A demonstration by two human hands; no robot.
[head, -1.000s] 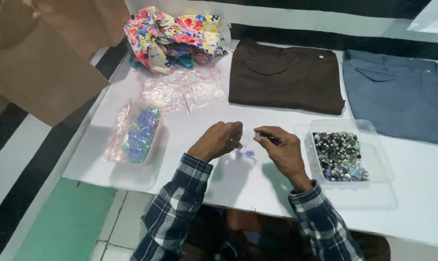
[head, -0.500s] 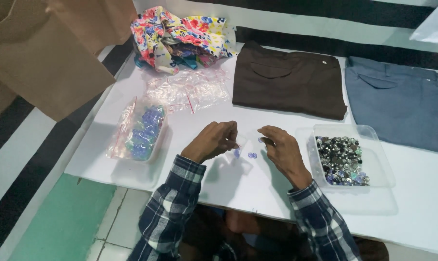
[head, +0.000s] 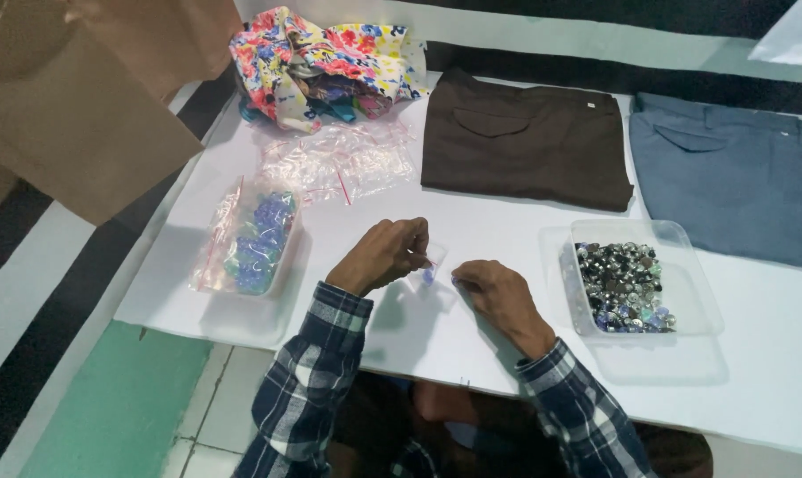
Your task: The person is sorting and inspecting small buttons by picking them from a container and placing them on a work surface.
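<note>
One small clear plastic zip bag (head: 434,263) sits pinched in my left hand (head: 385,255), just above the white tabletop (head: 472,221), centre front. A blue bead shows at the bag's lower edge; I can't tell whether it is inside. Left fingers are curled tight on the bag's edge. My right hand (head: 498,290) is just beside it, fingertips closed together at the bag's mouth, gripping something too small to make out. Both sleeves are blue-and-white plaid.

To my right, near the right hand: a clear rectangular plastic tray (head: 680,237) holding a heap of dark, silver and bluish faceted beads (head: 622,288). To my left, well apart from the left hand: a second clear plastic tray (head: 242,305) with a red-striped zip bag of blue and pale-green beads (head: 252,241) lying in it.

Behind the hands: a loose pile of empty clear zip bags (head: 343,161). Far edge of the table, left to right: a crumpled floral fabric (head: 317,57), a folded brown pair of trousers (head: 525,137), and a folded grey-blue pair of trousers (head: 737,181). The two folded pairs lie side by side. A brown cardboard sheet (head: 73,97) overhangs the table's left corner.
</note>
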